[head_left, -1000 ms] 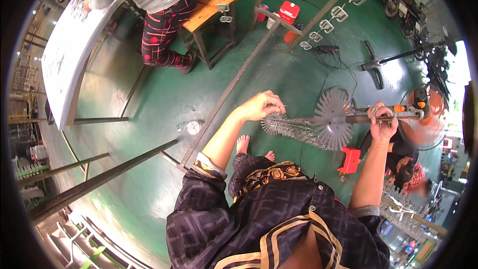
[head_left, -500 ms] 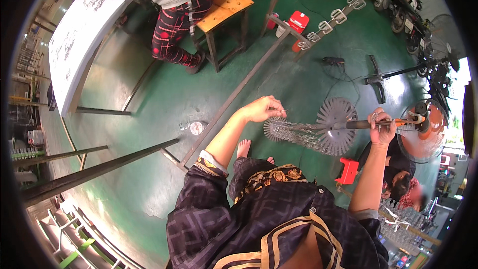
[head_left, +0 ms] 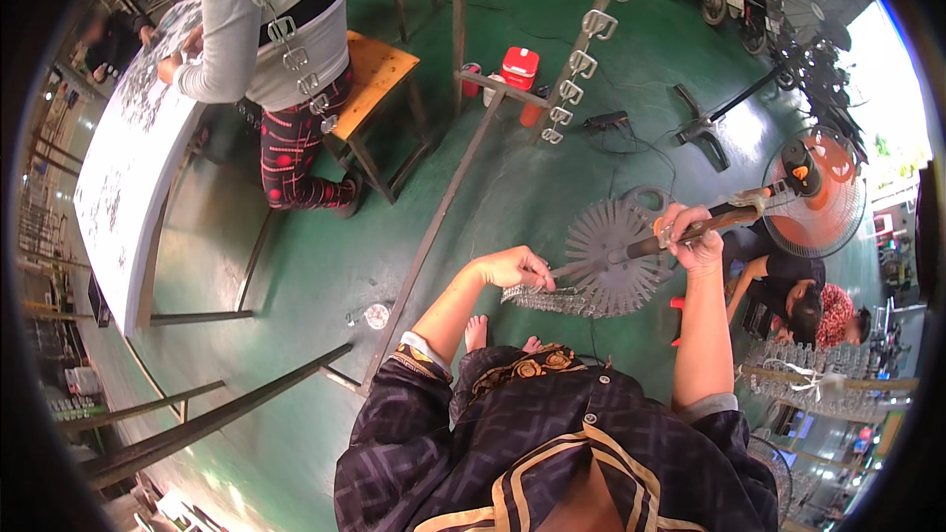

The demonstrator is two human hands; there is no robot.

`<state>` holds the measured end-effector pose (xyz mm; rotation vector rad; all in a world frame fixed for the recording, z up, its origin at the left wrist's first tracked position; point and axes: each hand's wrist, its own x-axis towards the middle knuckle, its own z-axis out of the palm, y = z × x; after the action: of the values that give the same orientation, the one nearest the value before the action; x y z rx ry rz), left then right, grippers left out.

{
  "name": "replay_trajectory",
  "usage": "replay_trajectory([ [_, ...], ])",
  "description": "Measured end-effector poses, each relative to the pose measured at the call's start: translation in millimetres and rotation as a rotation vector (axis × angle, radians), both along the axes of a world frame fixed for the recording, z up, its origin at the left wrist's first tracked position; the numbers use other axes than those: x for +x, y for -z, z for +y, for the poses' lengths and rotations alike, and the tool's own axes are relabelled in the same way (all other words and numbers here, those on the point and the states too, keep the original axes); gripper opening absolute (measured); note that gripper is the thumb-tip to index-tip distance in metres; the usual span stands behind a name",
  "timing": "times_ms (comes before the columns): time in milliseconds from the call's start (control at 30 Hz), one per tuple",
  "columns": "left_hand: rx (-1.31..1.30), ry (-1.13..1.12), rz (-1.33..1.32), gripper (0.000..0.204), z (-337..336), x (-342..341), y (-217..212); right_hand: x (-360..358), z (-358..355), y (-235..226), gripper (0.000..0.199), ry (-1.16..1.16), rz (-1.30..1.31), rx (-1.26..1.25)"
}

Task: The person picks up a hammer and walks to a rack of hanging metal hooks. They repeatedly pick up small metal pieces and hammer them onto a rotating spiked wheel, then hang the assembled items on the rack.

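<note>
My right hand (head_left: 692, 236) grips the shaft of a long tool (head_left: 734, 217) with an orange and black end, held out over the green floor. A grey round spoked wheel (head_left: 613, 256) sits on that shaft. My left hand (head_left: 517, 266) pinches the near rim of the wheel, where a row of small clear pieces (head_left: 547, 300) hangs along its edge. Both forearms reach out from my dark patterned top.
A long metal bar (head_left: 434, 227) runs across the floor to my left. A person in a striped top sits on a wooden stool (head_left: 379, 74) at a white table (head_left: 123, 187). A red container (head_left: 519, 67), an orange fan (head_left: 823, 187) and a crouching person (head_left: 798, 300) lie beyond.
The view has tilted so the seated person and table come further into the picture. My hands keep their hold on the wheel and shaft, which now sit a little lower and nearer.
</note>
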<state>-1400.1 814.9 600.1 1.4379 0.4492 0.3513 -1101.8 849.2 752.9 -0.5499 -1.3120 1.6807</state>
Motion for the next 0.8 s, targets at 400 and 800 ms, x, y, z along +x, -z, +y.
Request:
replay_trajectory([
  [400,-0.114,0.24,0.06,0.02,15.0,37.1,29.4,2.3,2.1,-3.1,0.056,-0.134,0.055,-0.047],
  [800,-0.465,0.103,0.052,0.034,16.0,63.0,81.3,2.1,0.3,-7.5,0.054,-0.165,0.07,-0.044],
])
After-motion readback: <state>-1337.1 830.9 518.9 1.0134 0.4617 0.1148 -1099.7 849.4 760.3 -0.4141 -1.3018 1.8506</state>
